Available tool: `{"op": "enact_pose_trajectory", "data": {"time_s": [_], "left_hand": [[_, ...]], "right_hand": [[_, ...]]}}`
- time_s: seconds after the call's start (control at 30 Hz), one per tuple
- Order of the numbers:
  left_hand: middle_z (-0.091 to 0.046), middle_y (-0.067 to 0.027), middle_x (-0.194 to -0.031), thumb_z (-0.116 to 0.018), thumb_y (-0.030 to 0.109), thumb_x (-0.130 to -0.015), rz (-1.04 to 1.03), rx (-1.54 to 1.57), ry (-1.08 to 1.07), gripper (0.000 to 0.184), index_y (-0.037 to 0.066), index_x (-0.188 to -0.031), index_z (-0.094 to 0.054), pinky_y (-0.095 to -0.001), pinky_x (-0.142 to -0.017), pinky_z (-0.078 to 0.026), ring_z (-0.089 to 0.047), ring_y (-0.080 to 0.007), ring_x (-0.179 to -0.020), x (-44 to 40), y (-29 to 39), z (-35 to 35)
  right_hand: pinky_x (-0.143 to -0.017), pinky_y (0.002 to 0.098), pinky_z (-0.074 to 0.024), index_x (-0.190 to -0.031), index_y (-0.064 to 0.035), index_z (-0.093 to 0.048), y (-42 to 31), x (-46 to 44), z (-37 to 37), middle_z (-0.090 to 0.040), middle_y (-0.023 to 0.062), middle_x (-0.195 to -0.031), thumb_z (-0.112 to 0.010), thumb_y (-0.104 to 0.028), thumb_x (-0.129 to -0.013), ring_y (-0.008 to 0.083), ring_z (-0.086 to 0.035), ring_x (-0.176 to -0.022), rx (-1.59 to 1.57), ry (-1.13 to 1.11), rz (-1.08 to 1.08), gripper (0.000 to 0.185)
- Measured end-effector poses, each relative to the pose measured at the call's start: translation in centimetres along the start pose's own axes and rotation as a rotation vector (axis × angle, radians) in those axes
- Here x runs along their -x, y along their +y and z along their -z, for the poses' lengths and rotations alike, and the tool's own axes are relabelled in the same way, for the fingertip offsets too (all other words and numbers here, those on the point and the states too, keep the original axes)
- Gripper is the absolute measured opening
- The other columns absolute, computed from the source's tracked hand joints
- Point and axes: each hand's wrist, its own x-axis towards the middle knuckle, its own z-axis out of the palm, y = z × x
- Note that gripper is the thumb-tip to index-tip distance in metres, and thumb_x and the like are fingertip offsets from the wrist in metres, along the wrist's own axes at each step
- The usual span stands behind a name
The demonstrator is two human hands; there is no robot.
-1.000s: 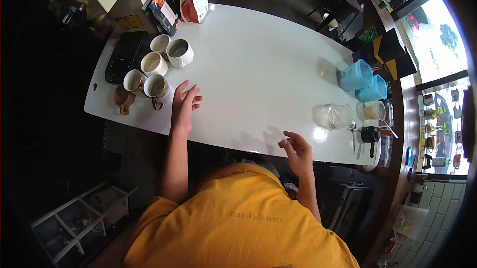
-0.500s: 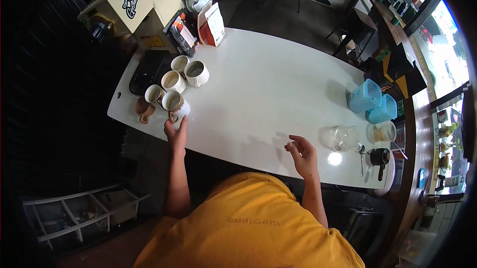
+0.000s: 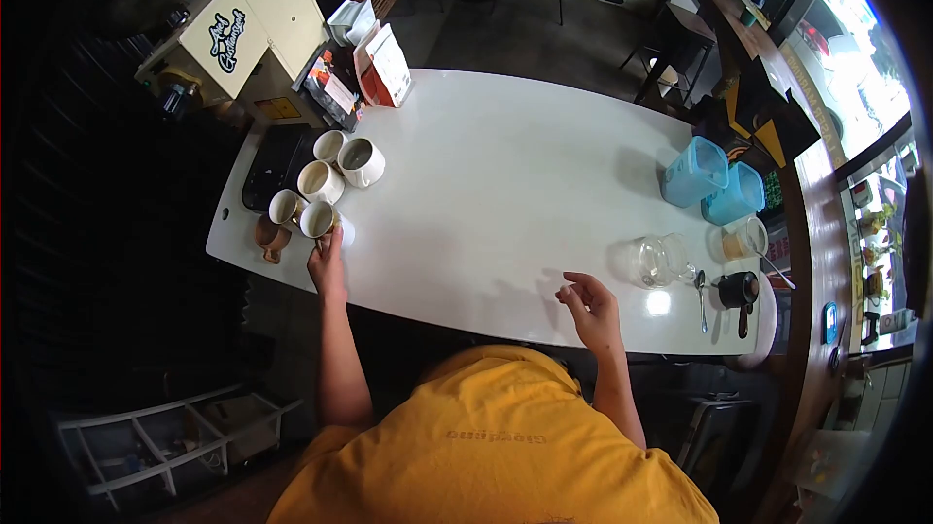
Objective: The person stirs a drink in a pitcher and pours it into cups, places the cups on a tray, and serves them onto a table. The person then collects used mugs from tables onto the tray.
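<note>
L hand (image 3: 328, 267) on round-rimmed ceramic mug (image 3: 318, 220), glossy wht tbl (image 3: 486, 184).

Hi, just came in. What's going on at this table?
Someone in a yellow shirt stands at a white table. Their left hand is at the nearest pale mug, which is one of a cluster of mugs beside a brown cup. Their right hand hovers over the near edge, holding nothing that I can see. Two blue containers, a spoon and some glassware are towards the right end.
</note>
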Motion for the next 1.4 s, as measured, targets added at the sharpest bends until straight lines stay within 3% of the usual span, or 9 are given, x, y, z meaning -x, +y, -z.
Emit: {"op": "enact_pose_trajectory", "data": {"time_s": [0.17, 0.3, 0.4, 0.6, 0.7, 0.97, 1.07, 1.13, 1.4], "left_hand": [[-0.05, 0.0081, -0.071, -0.075, 0.036, -0.087, -0.022, 0.023, -0.054, 0.031, 0.007, -0.088, -0.064, -0.0224, -0.05, -0.024, -0.034, -0.0021, -0.058, 3.7, 1.6, -0.8], [-0.052, 0.0074, -0.071, -0.074, 0.032, -0.09, -0.102, -0.023, -0.393, 0.028, 0.009, -0.081, -0.062, -0.0221, -0.052, -0.026, -0.034, -0.0012, -0.059, 7.7, 4.2, -1.8], [-0.063, 0.004, -0.083, -0.078, 0.025, -0.087, -0.045, -0.006, -0.745, 0.028, 0.001, -0.093, -0.067, -0.0225, -0.072, -0.044, -0.053, -0.0041, -0.077, 10.2, 6.7, -3.0], [-0.068, -0.0025, -0.098, -0.08, 0.01, -0.084, 0.054, 0.063, -1.221, 0.036, -0.005, -0.112, -0.066, -0.0235, -0.076, -0.048, -0.058, -0.0063, -0.092, 15.1, 9.9, -7.7], [-0.068, -0.0021, -0.099, -0.079, 0.007, -0.083, 0.058, -0.02, -1.309, 0.035, -0.005, -0.113, -0.066, -0.0233, -0.075, -0.048, -0.058, -0.0064, -0.092, 16.9, 11.3, -9.6], [-0.067, -0.0037, -0.102, -0.081, 0.008, -0.081, 0.144, -0.049, -1.423, 0.041, -0.007, -0.115, -0.063, -0.0272, -0.086, -0.052, -0.061, -0.0093, -0.097, 19.0, 9.7, -13.3], [-0.065, -0.0024, -0.102, -0.08, 0.022, -0.084, 0.149, -0.109, -1.415, 0.047, -0.006, -0.119, -0.062, -0.0237, -0.082, -0.049, -0.058, -0.0069, -0.091, 19.3, 8.2, -13.7], [-0.045, 0.0105, -0.07, -0.074, 0.033, -0.091, 0.099, 0.119, -1.302, 0.036, -0.001, -0.1, -0.069, -0.0221, -0.055, -0.03, -0.033, -0.0015, -0.064, 20.4, 8.4, -13.9], [-0.038, 0.0102, -0.065, -0.058, 0.039, -0.099, 0.077, -0.025, -1.179, 0.047, 0.004, -0.068, -0.058, -0.0241, -0.056, -0.027, -0.032, -0.0025, -0.065, 15.9, 7.5, -10.7]], "right_hand": [[-0.079, 0.0274, -0.0521, -0.114, 0.0025, -0.065, 0.2, 0.5, 0.3, -0.073, 0.0086, -0.087, -0.067, -0.012, -0.092, 0.014, -0.07, -0.082, 0.002, 0.021, -0.011, 0.027], [-0.077, 0.0275, -0.0517, -0.113, 0.002, -0.066, -0.2, 0.7, 0.0, -0.073, 0.0083, -0.087, -0.068, -0.012, -0.091, 0.0132, -0.068, -0.08, -0.008, 0.029, -0.026, 0.026], [-0.077, 0.0271, -0.0516, -0.112, 0.0016, -0.066, -1.0, 0.6, -0.3, -0.072, 0.0078, -0.083, -0.068, -0.013, -0.091, 0.0129, -0.067, -0.078, -0.008, 0.006, -0.015, 0.026], [-0.088, 0.0344, -0.0494, -0.142, -0.0068, -0.045, -3.9, 0.7, 0.1, -0.058, 0.0118, -0.134, -0.085, -0.019, -0.075, 0.0221, -0.062, -0.108, 0.001, -0.231, 0.241, 0.079], [-0.087, 0.0358, -0.0501, -0.142, -0.0096, -0.046, -3.6, 0.9, 0.4, -0.057, 0.012, -0.134, -0.085, -0.02, -0.075, 0.0241, -0.062, -0.109, 0.036, -0.228, 0.298, 0.079], [-0.085, 0.0356, -0.0509, -0.141, -0.0131, -0.049, -1.5, 1.5, 3.0, -0.057, 0.0112, -0.133, -0.084, -0.016, -0.076, 0.0244, -0.062, -0.106, 0.048, -0.116, 0.263, 0.074], [-0.083, 0.0351, -0.0513, -0.141, -0.0134, -0.049, -0.6, 1.1, 3.8, -0.056, 0.0112, -0.134, -0.084, -0.015, -0.076, 0.024, -0.062, -0.103, 0.063, -0.117, 0.268, 0.074], [-0.082, 0.0342, -0.0516, -0.141, -0.0128, -0.049, -0.4, 0.8, 3.9, -0.056, 0.0115, -0.133, -0.084, -0.015, -0.076, 0.0243, -0.063, -0.101, 0.098, -0.135, 0.278, 0.074], [-0.086, 0.0363, -0.0522, -0.141, -0.0111, -0.048, -2.1, -1.0, -1.6, -0.057, 0.014, -0.131, -0.083, -0.016, -0.076, 0.0268, -0.062, -0.1, 0.12, -0.173, 0.313, 0.074]]}}
